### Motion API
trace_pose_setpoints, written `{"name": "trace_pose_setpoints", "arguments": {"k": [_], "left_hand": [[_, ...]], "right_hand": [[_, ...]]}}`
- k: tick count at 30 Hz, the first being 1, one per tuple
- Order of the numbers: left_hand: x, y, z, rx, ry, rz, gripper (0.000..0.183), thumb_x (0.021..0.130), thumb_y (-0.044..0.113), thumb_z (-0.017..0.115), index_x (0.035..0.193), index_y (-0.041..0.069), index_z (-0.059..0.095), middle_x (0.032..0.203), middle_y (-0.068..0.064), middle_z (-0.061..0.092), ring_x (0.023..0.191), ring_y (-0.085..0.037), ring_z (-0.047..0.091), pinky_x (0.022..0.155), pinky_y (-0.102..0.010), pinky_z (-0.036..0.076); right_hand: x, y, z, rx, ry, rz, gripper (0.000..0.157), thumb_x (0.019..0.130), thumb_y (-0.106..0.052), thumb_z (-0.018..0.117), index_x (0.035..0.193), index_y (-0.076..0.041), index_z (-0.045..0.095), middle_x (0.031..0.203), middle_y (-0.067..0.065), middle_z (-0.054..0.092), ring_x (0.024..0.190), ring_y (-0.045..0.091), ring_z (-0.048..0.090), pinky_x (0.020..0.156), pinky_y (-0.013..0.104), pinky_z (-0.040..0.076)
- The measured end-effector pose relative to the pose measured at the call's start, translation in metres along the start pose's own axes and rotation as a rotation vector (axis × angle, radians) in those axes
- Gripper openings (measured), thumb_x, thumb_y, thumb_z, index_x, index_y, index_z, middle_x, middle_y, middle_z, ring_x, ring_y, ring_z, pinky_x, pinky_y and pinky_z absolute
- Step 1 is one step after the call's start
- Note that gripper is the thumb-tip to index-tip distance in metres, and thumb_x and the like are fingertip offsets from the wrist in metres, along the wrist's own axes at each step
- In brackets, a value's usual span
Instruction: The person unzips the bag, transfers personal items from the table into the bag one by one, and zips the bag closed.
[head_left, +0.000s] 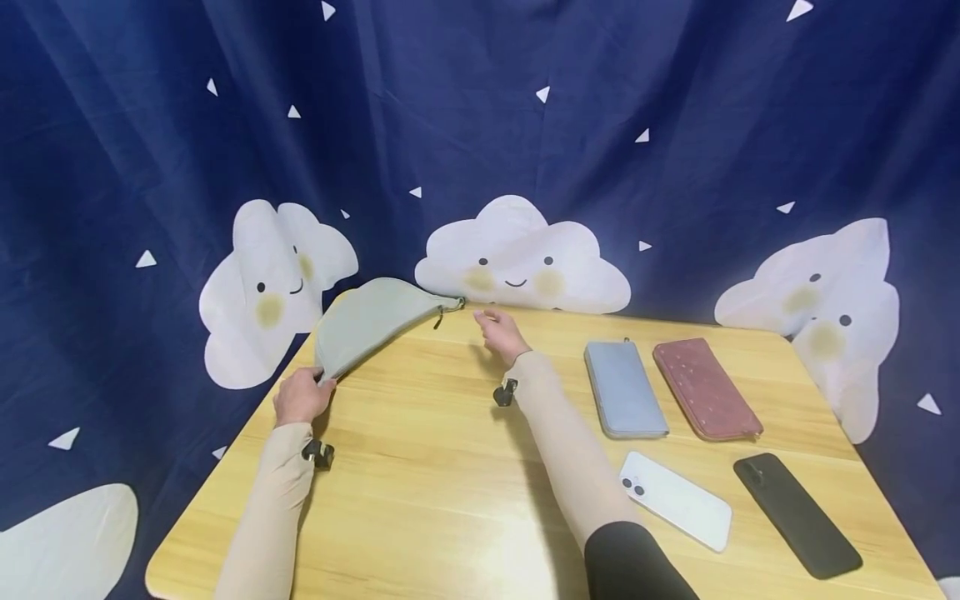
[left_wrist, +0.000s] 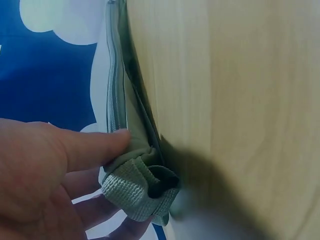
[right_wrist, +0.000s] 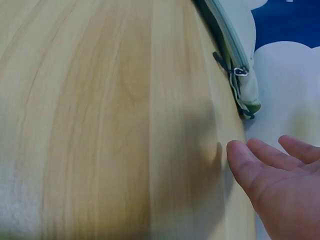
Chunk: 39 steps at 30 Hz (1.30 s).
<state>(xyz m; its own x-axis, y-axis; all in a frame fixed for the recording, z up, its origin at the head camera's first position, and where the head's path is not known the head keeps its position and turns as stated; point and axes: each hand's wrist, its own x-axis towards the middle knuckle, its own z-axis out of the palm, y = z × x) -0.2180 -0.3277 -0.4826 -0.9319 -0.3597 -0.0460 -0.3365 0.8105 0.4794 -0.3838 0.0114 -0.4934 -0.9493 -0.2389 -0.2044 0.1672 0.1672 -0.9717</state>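
A pale grey-green crescent-shaped zip bag (head_left: pixel 371 321) lies along the table's far left corner. My left hand (head_left: pixel 302 395) pinches its near end between thumb and fingers. Close up in the left wrist view, the thumb presses beside the zip (left_wrist: pixel 116 85), just above a folded webbing loop (left_wrist: pixel 132 187). My right hand (head_left: pixel 501 333) is a short way right of the bag's far end and holds nothing. In the right wrist view its fingers (right_wrist: pixel 272 154) are spread loosely, apart from the bag's tip (right_wrist: pixel 250 102), where a zip pull hangs.
On the wooden table's (head_left: pixel 420 483) right side lie a light blue zip wallet (head_left: pixel 626 389), a dark pink zip wallet (head_left: pixel 707 388), a white phone (head_left: pixel 678 500) and a black phone (head_left: pixel 798 517). A dark blue curtain (head_left: pixel 480 125) with printed clouds hangs behind.
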Motion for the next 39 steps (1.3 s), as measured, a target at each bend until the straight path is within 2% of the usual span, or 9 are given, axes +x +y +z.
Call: {"name": "trace_pose_setpoints", "arguments": {"k": [3,18,27,31,35,39], "left_hand": [[-0.004,0.001,-0.001,-0.015,-0.004,0.008,0.047,0.102,0.028,0.057,0.141,0.003,0.06,0.146,-0.031,0.054,0.13,-0.056,0.052,0.102,-0.068,0.037],[-0.022,-0.01,-0.012,-0.026,-0.091,0.071,0.046,0.099,0.024,0.06,0.139,0.001,0.062,0.144,-0.03,0.056,0.13,-0.057,0.051,0.1,-0.072,0.036],[-0.029,-0.009,-0.019,-0.009,-0.141,0.074,0.045,0.097,0.021,0.063,0.138,0.003,0.063,0.144,-0.028,0.057,0.133,-0.056,0.05,0.098,-0.07,0.037],[-0.032,-0.009,-0.022,-0.005,-0.143,0.066,0.043,0.096,0.019,0.065,0.136,0.003,0.065,0.142,-0.028,0.059,0.13,-0.055,0.052,0.094,-0.068,0.039],[-0.034,-0.009,-0.022,-0.009,-0.142,0.062,0.043,0.096,0.018,0.065,0.136,0.003,0.065,0.141,-0.028,0.06,0.129,-0.054,0.053,0.093,-0.067,0.04],[-0.033,-0.009,-0.022,-0.015,-0.136,0.061,0.045,0.095,0.019,0.065,0.137,0.002,0.064,0.14,-0.027,0.061,0.129,-0.054,0.054,0.092,-0.066,0.039]], "right_hand": [[0.0,0.0,0.0,0.009,-0.007,0.009,0.068,0.106,-0.043,0.054,0.157,-0.002,0.037,0.161,0.02,0.042,0.142,0.042,0.05,0.114,0.047,0.048],[0.0,0.0,0.003,0.11,-0.044,0.04,0.074,0.107,-0.047,0.051,0.163,-0.007,0.024,0.169,0.017,0.03,0.153,0.041,0.035,0.121,0.05,0.039],[-0.002,0.002,0.004,0.082,-0.032,0.034,0.079,0.105,-0.05,0.052,0.164,-0.008,0.021,0.172,0.013,0.024,0.157,0.036,0.028,0.123,0.051,0.035],[-0.004,0.003,0.005,0.057,-0.03,0.03,0.079,0.104,-0.049,0.056,0.163,-0.007,0.024,0.171,0.014,0.025,0.156,0.036,0.03,0.123,0.051,0.035],[-0.006,0.002,0.004,0.026,-0.029,0.037,0.077,0.102,-0.046,0.059,0.161,-0.005,0.031,0.168,0.014,0.032,0.15,0.036,0.038,0.121,0.048,0.038],[-0.005,-0.002,0.004,0.07,-0.031,0.06,0.072,0.102,-0.04,0.062,0.157,-0.001,0.038,0.164,0.015,0.04,0.14,0.035,0.045,0.116,0.046,0.044]]}}
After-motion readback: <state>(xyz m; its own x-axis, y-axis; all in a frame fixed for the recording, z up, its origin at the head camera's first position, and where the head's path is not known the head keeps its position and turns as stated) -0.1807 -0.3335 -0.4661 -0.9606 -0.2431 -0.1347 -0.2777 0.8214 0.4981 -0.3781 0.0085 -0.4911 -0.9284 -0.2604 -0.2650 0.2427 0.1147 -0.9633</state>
